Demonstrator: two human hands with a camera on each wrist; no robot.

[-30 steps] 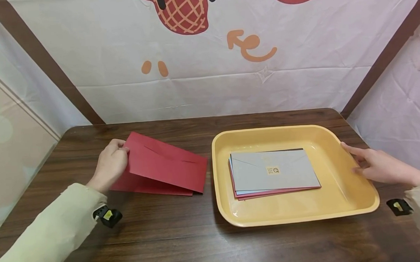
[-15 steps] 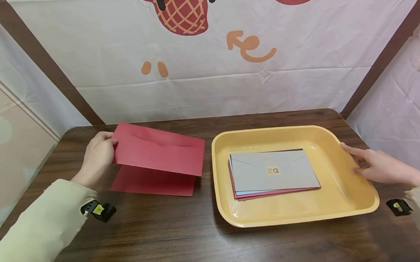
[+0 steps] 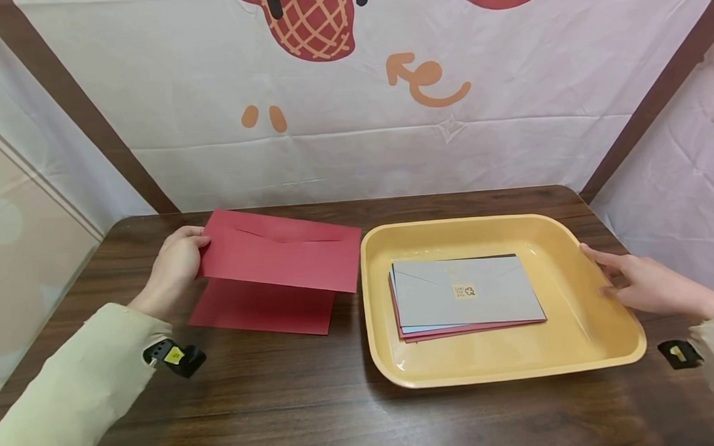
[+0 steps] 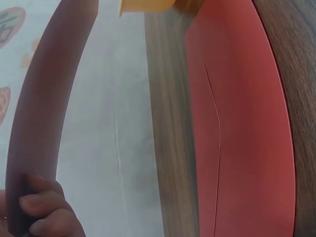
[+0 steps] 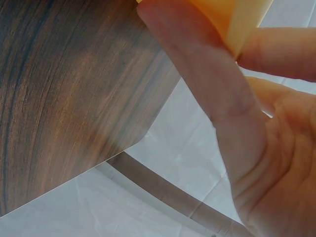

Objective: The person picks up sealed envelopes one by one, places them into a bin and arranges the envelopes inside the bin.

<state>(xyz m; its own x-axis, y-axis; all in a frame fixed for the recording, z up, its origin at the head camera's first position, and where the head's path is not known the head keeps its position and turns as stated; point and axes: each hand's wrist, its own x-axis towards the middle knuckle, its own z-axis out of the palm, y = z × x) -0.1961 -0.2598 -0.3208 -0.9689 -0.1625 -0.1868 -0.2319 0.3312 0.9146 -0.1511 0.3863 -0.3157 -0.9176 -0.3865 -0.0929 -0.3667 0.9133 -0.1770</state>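
Observation:
My left hand (image 3: 175, 265) pinches the left end of a red envelope (image 3: 284, 252). That envelope hangs tilted above the table, its right end close to the tray's left rim. Beneath it, a second red envelope (image 3: 265, 311) lies flat on the table; the left wrist view shows the flap line on this lower envelope (image 4: 247, 123). On the right, my right hand (image 3: 654, 285) holds the right wall of a yellow tray (image 3: 574, 346), thumb and finger on either side of it. Inside the tray rests a stack of envelopes, a grey envelope (image 3: 495, 290) on top, with blue, red and dark edges showing below.
The dark wooden table (image 3: 316, 408) runs back to a white printed curtain (image 3: 355, 164). More cloth hangs at the left and right sides. Black wrist straps (image 3: 175, 357) sit at both cuffs.
My left hand has lifted the upper red envelope and moved leftward, then slightly back to the right. More of the lower envelope shows now. The right hand and tray have stayed put.

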